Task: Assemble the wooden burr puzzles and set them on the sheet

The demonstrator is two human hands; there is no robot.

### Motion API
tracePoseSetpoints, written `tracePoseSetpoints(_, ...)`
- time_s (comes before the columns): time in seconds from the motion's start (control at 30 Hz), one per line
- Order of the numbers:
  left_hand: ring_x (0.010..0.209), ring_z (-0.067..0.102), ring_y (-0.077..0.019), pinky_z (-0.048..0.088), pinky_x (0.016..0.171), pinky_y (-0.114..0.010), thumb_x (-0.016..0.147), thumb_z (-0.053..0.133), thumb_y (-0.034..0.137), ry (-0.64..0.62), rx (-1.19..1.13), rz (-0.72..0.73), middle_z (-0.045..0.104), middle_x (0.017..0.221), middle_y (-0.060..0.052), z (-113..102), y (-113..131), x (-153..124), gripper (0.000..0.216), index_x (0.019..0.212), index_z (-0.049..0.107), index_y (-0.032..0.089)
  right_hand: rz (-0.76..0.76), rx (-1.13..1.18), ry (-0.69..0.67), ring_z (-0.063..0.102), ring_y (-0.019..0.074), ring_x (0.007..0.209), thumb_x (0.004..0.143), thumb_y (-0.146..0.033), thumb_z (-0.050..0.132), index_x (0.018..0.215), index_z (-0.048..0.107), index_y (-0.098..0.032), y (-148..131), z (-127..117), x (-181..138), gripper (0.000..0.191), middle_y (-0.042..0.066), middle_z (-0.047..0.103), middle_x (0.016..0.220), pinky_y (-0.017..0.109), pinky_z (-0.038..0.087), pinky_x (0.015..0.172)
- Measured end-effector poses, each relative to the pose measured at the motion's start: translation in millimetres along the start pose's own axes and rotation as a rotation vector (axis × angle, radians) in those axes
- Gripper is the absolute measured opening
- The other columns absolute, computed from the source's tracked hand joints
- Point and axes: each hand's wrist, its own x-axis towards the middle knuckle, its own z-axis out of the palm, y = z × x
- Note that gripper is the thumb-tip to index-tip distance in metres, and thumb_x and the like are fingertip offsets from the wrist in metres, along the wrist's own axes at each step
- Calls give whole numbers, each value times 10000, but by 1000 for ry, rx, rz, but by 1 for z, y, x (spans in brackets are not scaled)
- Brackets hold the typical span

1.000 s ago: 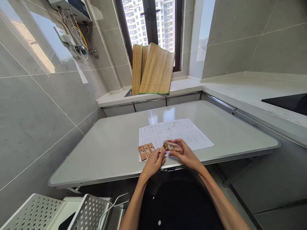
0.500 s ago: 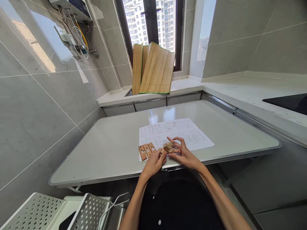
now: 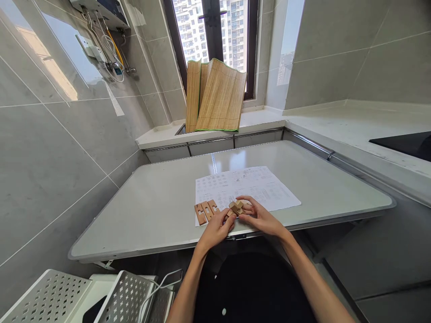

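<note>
Wooden puzzle pieces on bench, near edge, both hands engaged.

From left, I log: three notched loose pieces (image 3: 206, 211) lying side by side on the printed sheet (image 3: 242, 186); my left hand (image 3: 217, 227), fingers closed on the part-built wooden block (image 3: 236, 207); my right hand (image 3: 261, 215), fingers curled gripping the same block; white bench (image 3: 151, 211) beneath.

The wooden puzzle pieces (image 3: 206, 211) are light tan, as is the small wooden assembly (image 3: 236, 207). The paper sheet (image 3: 245, 186) is white with faint grey print in rows. The surface (image 3: 151, 211) is pale grey-white and glossy. The bamboo mat (image 3: 215, 96) is straw-yellow, finely ribbed, edged in green. Wall tiles (image 3: 50, 148) are grey.
</note>
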Motion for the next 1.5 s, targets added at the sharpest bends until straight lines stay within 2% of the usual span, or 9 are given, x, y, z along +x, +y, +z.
tracePoseSetpoints(0.27, 723, 462, -159, 365, 685, -272, 1051, 480, 506, 13, 45, 2, 547, 755, 12, -1, -2, -1, 371, 975, 639, 180, 11, -35, 11, 698, 264, 1209, 967, -430, 718, 1487, 488, -288, 3, -4, 0, 586, 65, 754, 1212, 485, 483, 1125)
tracePoseSetpoints(0.57, 688, 460, -159, 384, 672, -276, 1058, 448, 516, -24, -3, 16, 523, 710, 19, -1, -3, -2, 385, 1016, 634, 181, 22, 34, 22, 676, 276, 1278, 937, -478, 751, 1411, 575, -286, 2, -4, 1, 540, 81, 727, 1350, 496, 458, 1173)
tracePoseSetpoints(0.8, 702, 418, -146, 331, 655, -275, 1012, 529, 497, 18, 54, 18, 498, 711, 21, 0, -4, -2, 374, 842, 618, 176, 71, 23, 107, 690, 331, 1260, 848, -586, 805, 1277, 668, -252, -3, -3, 0, 561, 98, 755, 1313, 563, 461, 1172)
tracePoseSetpoints(1.0, 637, 388, -127, 303, 594, -263, 971, 604, 513, 26, 69, -7, 472, 666, 34, 1, -1, -3, 360, 882, 669, 169, 60, 29, 121, 709, 304, 1222, 878, -551, 793, 1275, 676, -261, -1, -4, 0, 506, 86, 771, 1273, 516, 494, 1140)
tracePoseSetpoints(1.13, 623, 413, -122, 321, 590, -258, 948, 642, 530, 39, 72, -30, 515, 675, 31, 2, 1, -4, 365, 908, 702, 172, 65, 1, 155, 716, 299, 1193, 894, -575, 764, 1259, 689, -254, -1, -5, 1, 491, 89, 777, 1237, 488, 519, 1105)
tracePoseSetpoints(1.27, 610, 440, -118, 360, 605, -252, 906, 703, 545, 86, 8, -68, 517, 653, 47, 5, -1, -5, 369, 899, 647, 180, 88, 19, 213, 722, 303, 1142, 877, -606, 760, 1234, 701, -239, 1, -6, 2, 516, 93, 780, 1190, 464, 561, 1032)
tracePoseSetpoints(1.37, 609, 452, -113, 382, 610, -242, 829, 797, 531, 134, -85, -77, 496, 668, 77, 6, -3, -5, 444, 1017, 573, 196, 108, 17, 201, 736, 283, 1038, 881, -597, 756, 1243, 697, -225, 3, -7, 2, 522, 86, 785, 1103, 442, 577, 968)
tracePoseSetpoints(1.5, 626, 472, -111, 437, 653, -250, 734, 894, 487, 124, -105, -48, 534, 782, 74, 5, -2, -6, 808, 1382, 487, 228, 106, -21, 86, 726, 220, 863, 924, -576, 717, 1296, 664, -224, 4, -9, 2, 515, 37, 765, 931, 405, 570, 907)
